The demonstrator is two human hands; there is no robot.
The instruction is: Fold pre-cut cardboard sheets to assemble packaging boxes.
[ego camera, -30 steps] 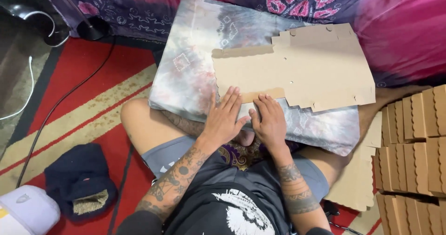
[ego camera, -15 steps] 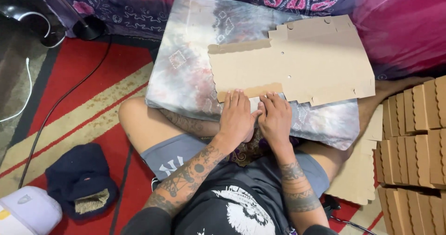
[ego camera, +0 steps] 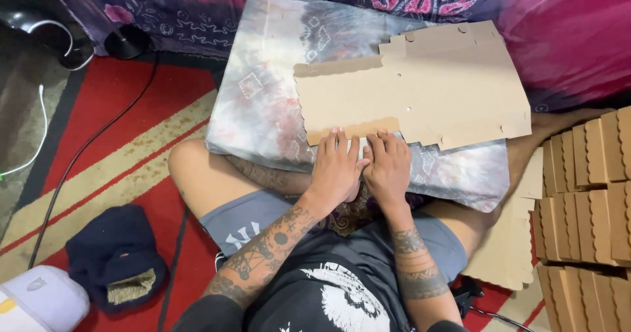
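From the head camera, looking down at a seated person's lap, both hands press flat, fingers spread narrowly and side by side, on the near edge of a flat die-cut cardboard box blank [ego camera: 420,86]. The left hand [ego camera: 336,168] and right hand [ego camera: 388,166] touch each other at the thumbs, and neither grips anything; they bear down on a narrow folded flap [ego camera: 351,130] along the blank's near edge. The blank lies on a tie-dyed grey and pink cushion [ego camera: 263,102] resting across the crossed legs. The step in hand looks like creasing that flap along its score line; the next move would call for firm, even pressure run along the fold so the scalloped edge stays straight. At the right edge stands a stack of folded cardboard boxes [ego camera: 588,200], brown with wavy edges, and more flat blanks [ego camera: 506,253] lie beneath the knee. A dark blue cap [ego camera: 115,256] lies on the red striped rug [ego camera: 112,118] at lower left, beside a white rounded object [ego camera: 39,299].
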